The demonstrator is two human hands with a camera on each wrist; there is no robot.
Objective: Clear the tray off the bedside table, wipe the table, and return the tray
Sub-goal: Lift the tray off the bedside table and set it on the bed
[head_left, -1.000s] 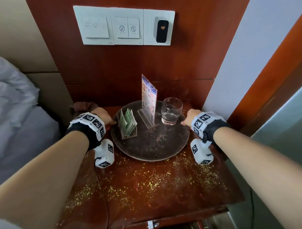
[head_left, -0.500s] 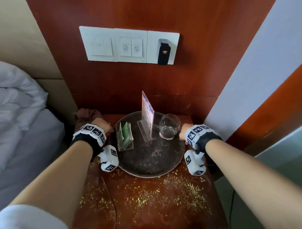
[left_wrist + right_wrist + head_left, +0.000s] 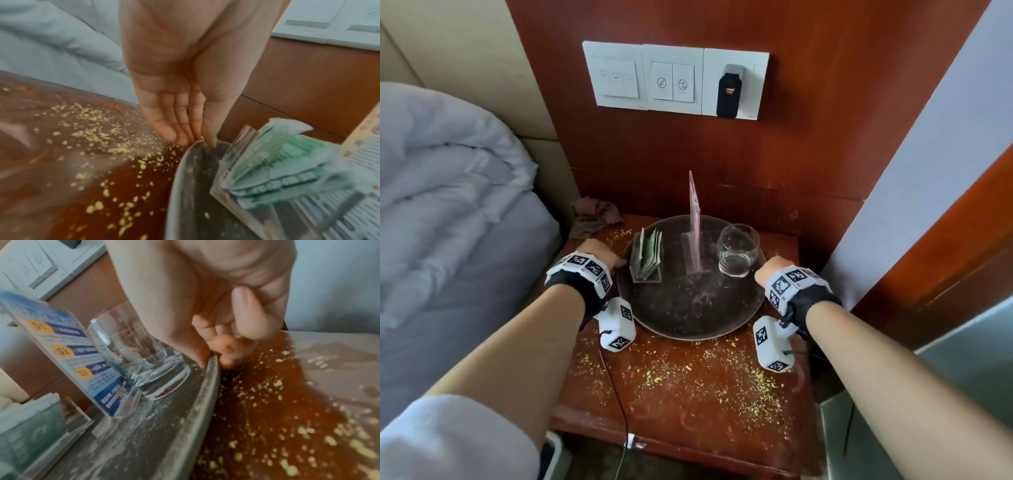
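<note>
Two hands are on the tray, which sits at the back of the table, near the wood wall. Your left hand pinches the left rim: in the left wrist view the thumb lies inside the edge and the fingers reach down outside it. Your right hand pinches the right rim just beside the glass, thumb on top, fingers curled under the edge. On the tray stand the glass, an upright card and a clear holder of green packets. Yellow crumbs are scattered over the table in front and at both sides, and a brown cloth lies at the back left corner. This looks like the first step, clearing the tray, with the grasp made and the lift not yet begun. The next move calls for raising both sides evenly and level, since the card and glass could tip or slide. The bed on your left seems a likely place to set it.
</note>
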